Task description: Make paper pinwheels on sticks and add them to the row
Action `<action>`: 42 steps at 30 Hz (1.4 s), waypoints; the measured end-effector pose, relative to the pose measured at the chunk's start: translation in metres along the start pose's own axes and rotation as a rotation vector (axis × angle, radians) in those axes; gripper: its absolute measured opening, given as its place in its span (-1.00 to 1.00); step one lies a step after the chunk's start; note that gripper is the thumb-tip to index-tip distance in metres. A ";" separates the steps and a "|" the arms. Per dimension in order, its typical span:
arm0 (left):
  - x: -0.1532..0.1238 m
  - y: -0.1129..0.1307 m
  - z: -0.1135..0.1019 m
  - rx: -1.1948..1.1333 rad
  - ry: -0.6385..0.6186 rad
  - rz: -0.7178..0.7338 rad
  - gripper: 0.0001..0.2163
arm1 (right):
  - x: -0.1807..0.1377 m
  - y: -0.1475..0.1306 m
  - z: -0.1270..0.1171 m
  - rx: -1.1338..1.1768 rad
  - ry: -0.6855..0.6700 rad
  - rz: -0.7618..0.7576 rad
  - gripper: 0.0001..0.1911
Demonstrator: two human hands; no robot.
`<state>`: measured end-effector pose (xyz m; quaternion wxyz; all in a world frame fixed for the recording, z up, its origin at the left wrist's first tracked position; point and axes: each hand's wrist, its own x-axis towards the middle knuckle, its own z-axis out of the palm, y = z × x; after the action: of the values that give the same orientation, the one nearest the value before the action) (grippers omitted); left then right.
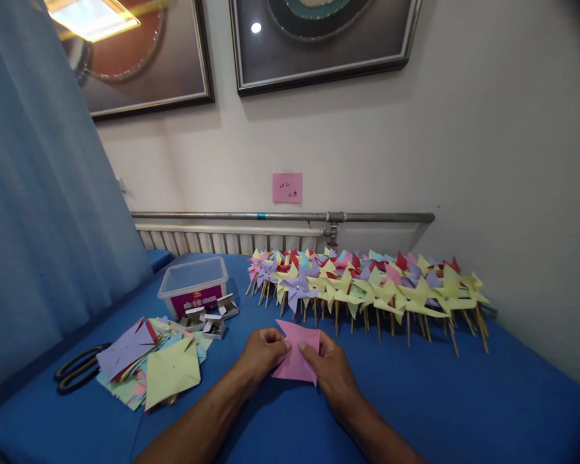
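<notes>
A pink paper square (pixel 297 354) with cut corners lies on the blue tablecloth (pixel 415 399) in front of me. My left hand (pixel 261 353) pinches its left edge with curled fingers. My right hand (pixel 329 367) grips its right side, thumb on top of the paper. Both hands hold the same sheet just above the cloth.
Several finished paper pinwheels (pixel 367 287) on wooden sticks lie in a long row behind the hands. A pile of coloured cut paper (pixel 154 364) sits at the left, with black scissors (pixel 77 368), small pin boxes (pixel 212 316) and a clear plastic tub (pixel 193 287). A radiator and wall stand behind.
</notes>
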<state>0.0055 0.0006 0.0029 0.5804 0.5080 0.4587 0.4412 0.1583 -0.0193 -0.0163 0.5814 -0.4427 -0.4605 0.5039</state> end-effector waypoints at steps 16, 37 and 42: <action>0.003 -0.003 0.002 -0.013 0.094 -0.005 -0.72 | -0.009 -0.011 0.008 0.338 -0.032 0.117 -0.59; -0.002 -0.001 0.007 0.079 0.078 0.010 -0.84 | 0.000 0.004 0.001 0.119 -0.008 0.085 -0.64; -0.001 -0.002 0.007 0.079 0.068 -0.009 -0.83 | 0.005 0.008 -0.002 0.016 0.008 0.039 -0.68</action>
<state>0.0118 -0.0019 0.0015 0.5460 0.5130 0.4974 0.4374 0.1596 -0.0134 -0.0243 0.5768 -0.4487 -0.4455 0.5171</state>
